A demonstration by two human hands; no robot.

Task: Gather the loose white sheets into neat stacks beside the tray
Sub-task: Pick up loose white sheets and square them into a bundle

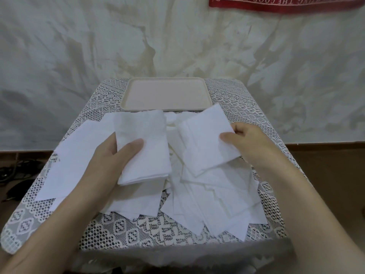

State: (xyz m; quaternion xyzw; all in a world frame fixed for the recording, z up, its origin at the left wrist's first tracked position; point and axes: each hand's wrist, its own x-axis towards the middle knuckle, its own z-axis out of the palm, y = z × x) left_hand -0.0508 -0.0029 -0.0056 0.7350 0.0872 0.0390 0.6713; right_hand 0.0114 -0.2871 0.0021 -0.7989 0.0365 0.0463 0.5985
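The left hand (110,157) grips a squared bundle of white sheets (142,147). Its thumb lies across the top face and its fingers curl under the left edge. The bundle's long edges run toward the tray. The right hand (248,141) pinches a second sheaf (205,139) at its right edge, thumb on top and fingers behind. This sheaf is turned at an angle, with its far corner just beside the tray's near right corner. With white lying on white, it is hard to tell whether it is one folded sheet or several. A narrow gap separates the two held lots.

Under and between the hands, loose sheets (209,198) lie in an overlapping heap. They are thin and faintly textured, with corners pointing every way. Wider flat ones spread beneath the left forearm and reach the table's left edge.

The tray (166,91) is pale beige, a rounded rectangle with a low rim. It sits centred at the far edge of the table, and its floor shows bare from rim to rim. The heap's far edge comes up to its near rim.

A lace cloth (150,228) covers the table. Open patches of it show on either side of the tray and along the near edge in front of the heap. Behind the table hangs a draped backdrop (79,46) with a red banner (286,3) at the top right. Dark cables (13,171) lie on the floor to the left.
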